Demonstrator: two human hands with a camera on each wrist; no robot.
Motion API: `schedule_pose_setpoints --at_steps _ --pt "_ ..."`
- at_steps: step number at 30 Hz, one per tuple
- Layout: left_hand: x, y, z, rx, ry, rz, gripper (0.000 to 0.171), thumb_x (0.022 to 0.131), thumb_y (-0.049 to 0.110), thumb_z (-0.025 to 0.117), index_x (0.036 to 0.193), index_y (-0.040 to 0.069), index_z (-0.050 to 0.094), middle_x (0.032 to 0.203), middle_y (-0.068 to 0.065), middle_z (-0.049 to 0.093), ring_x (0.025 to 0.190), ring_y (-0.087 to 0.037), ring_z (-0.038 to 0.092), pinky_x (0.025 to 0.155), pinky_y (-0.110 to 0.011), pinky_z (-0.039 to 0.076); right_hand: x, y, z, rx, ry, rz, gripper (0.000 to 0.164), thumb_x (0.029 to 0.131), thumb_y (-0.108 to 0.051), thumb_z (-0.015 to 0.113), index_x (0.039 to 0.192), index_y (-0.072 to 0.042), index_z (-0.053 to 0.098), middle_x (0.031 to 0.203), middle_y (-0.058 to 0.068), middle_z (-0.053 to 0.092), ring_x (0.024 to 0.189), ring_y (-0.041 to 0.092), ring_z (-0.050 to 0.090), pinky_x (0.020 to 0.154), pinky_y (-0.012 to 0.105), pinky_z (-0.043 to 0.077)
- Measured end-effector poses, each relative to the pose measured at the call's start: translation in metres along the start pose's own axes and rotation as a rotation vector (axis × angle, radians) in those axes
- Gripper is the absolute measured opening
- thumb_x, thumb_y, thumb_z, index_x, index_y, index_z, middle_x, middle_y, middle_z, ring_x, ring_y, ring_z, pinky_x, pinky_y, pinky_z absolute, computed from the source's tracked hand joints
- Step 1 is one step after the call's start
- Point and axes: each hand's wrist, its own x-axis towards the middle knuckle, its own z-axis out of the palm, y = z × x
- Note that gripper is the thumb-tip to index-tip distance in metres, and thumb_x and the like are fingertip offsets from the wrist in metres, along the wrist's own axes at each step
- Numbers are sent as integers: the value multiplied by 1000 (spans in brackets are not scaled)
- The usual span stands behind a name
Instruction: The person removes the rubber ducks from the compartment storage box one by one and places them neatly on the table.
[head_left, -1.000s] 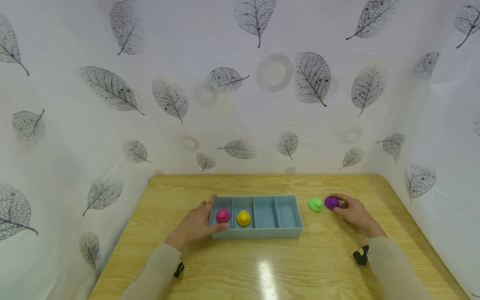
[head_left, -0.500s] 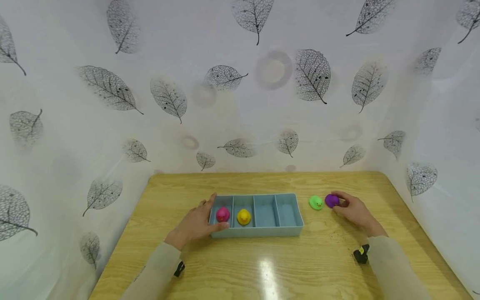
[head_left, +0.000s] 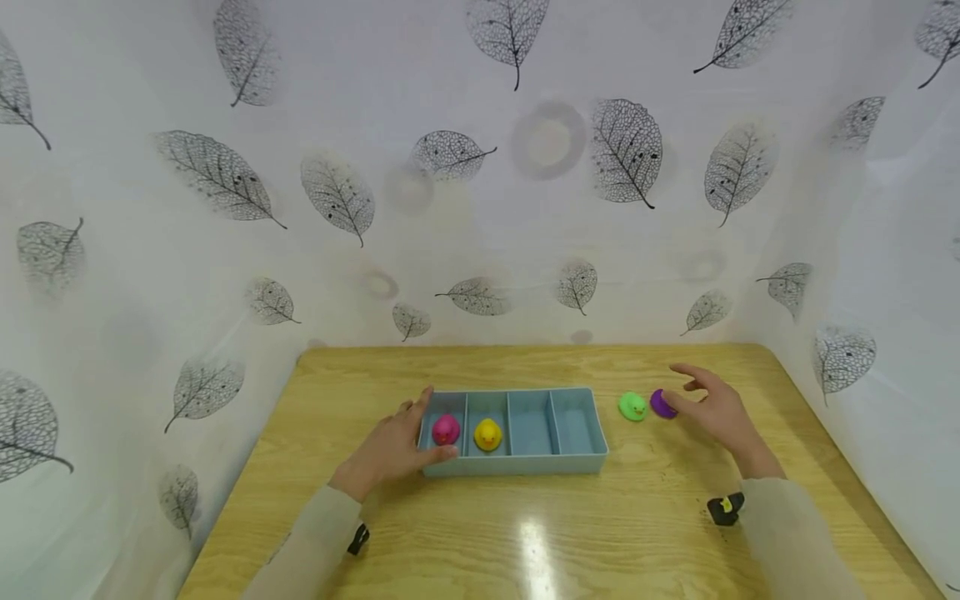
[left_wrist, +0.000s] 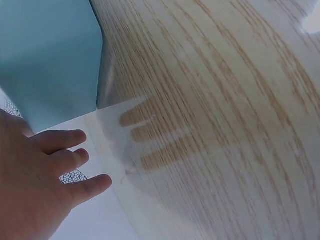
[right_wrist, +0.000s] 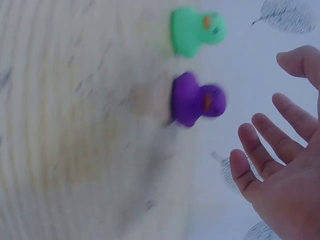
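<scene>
In the head view my left hand [head_left: 390, 450] holds the left end of a blue-grey divided box [head_left: 513, 467], thumb over the front rim and a finger at the back corner. Other fingers extend free in the left wrist view. A pink rubber duck [head_left: 446, 430] sits in the leftmost compartment and a yellow rubber duck [head_left: 488, 435] in the one beside it. My right hand [head_left: 720, 414] is above the table with spread fingers, holding nothing. Close to it, a purple rubber duck [right_wrist: 192, 102] stands upright on the table, apart from the hand in the right wrist view.
A green rubber duck [head_left: 633, 407] stands between the box and the purple duck. The wooden table [head_left: 450, 533] meets white leaf-patterned sheeting [head_left: 480, 233] at the back and sides. Two compartments on the box's right hold nothing.
My right hand has let go of the purple duck, spread its fingers and drawn back slightly to the right. The left hand, the box and the other ducks stay as they were.
</scene>
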Motion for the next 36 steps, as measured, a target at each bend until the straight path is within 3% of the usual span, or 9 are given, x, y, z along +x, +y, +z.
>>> schedule_pose_setpoints --at_steps 4,7,10,21,27,36 --pt "0 0 0 3 -1 -2 122 85 88 57 172 18 8 165 -32 37 142 -57 48 115 -68 43 -1 -26 5 32 61 -114 59 103 -29 70 154 -6 53 146 24 58 116 28 57 79 26 47" --pt "0 1 0 -2 5 2 121 86 86 59 172 17 10 164 -33 37 142 -58 48 115 -68 43 0 -43 9 47 65 -170 56 103 -29 70 153 -9 54 145 18 60 107 11 55 76 23 47" --pt "0 0 0 -5 8 2 120 87 84 60 171 17 10 164 -32 37 143 -58 47 115 -69 42 1 -59 13 49 46 -205 56 103 -29 71 153 -12 55 144 15 62 102 4 53 75 25 50" --pt "0 -1 1 -9 11 8 119 87 83 60 172 17 9 163 -31 40 143 -57 47 115 -69 42 2 -91 32 37 26 -344 52 99 -18 75 148 -11 60 139 13 67 106 13 58 82 35 50" --pt "1 -1 2 -16 8 9 119 87 84 60 171 17 9 163 -31 40 144 -57 47 115 -70 42 2 -100 40 36 1 -366 52 99 -19 76 148 -12 60 138 9 68 108 15 59 83 31 49" --pt "1 -1 1 -10 12 9 119 87 84 61 171 16 10 161 -33 41 139 -57 51 113 -68 44 0 -115 53 86 -30 -394 49 97 -17 77 144 -12 62 130 8 70 106 32 63 82 40 52"
